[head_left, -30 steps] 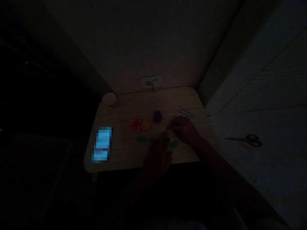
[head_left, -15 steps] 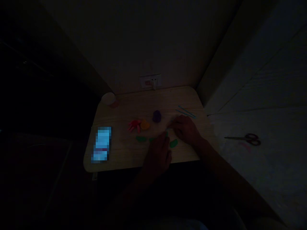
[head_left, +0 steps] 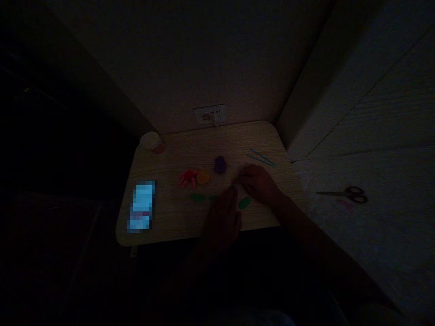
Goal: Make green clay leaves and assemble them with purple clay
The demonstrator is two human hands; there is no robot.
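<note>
The desk [head_left: 173, 217] is dim. The red bit [head_left: 188, 177], orange bit [head_left: 203, 177] and purple lump [head_left: 220, 165] look made. Green bits [head_left: 244, 202] lie apart beside the left hand [head_left: 220, 219], maybe not finished. Its fingers are near the right hand [head_left: 260, 184]; I can't tell if either grips anything.

No readable text anywhere.

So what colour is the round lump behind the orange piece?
The lump is purple, in the head view.

Dim room, wall socket [head_left: 210, 115] above table [head_left: 170, 222]
</note>
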